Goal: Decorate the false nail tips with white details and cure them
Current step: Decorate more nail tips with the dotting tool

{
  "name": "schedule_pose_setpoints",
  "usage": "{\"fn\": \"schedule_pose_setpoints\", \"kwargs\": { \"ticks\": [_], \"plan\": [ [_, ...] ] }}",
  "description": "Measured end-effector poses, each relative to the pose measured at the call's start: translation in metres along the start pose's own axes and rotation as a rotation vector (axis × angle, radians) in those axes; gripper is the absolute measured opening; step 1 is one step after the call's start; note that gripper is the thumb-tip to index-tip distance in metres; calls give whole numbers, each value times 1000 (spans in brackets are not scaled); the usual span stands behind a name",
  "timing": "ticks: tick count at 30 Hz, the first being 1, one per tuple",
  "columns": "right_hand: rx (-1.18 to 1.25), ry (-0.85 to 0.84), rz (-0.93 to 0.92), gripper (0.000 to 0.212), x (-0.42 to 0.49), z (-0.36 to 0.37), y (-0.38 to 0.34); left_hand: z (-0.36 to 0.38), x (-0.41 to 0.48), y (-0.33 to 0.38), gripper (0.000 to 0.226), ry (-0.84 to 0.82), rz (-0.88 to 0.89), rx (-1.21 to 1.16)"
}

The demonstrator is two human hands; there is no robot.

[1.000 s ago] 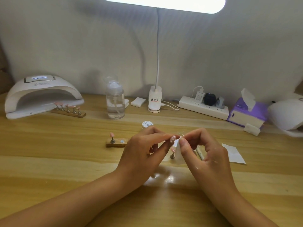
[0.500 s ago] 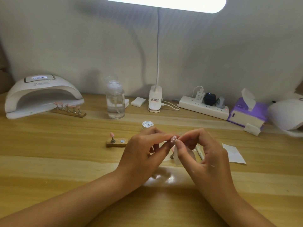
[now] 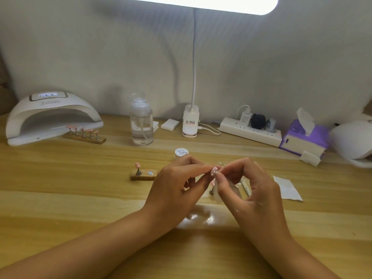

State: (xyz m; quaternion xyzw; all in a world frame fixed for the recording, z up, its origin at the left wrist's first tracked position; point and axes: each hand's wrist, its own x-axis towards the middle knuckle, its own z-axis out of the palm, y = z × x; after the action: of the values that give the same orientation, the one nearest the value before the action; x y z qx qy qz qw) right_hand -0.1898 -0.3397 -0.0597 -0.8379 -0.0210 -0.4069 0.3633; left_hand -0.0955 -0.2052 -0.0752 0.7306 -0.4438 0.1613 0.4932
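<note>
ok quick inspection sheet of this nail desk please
surface: wooden table, lamp glare in front of the hands
job's things: dotted pink nail tip; strip of five tips at the curing lamp mouth; small holder with one tip; gel pot
clutter: pump bottle, tissue box, loose wipe
grippers: left hand pinches the dotted pink nail tip; right hand pinches a pale sheet beside it
cables: white lead runs from desk lamp base toward power strip
surroundings: pale wall, lit lamp head overhead
</note>
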Motion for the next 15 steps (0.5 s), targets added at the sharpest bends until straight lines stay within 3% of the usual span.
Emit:
{"fn": "schedule_pose_setpoints", "kwargs": {
  "ticks": [15],
  "plan": [
    [-20, -12, -20, 3, -1, 0, 2, 0, 0, 0, 24, -12, -6, 14]
  ]
}}
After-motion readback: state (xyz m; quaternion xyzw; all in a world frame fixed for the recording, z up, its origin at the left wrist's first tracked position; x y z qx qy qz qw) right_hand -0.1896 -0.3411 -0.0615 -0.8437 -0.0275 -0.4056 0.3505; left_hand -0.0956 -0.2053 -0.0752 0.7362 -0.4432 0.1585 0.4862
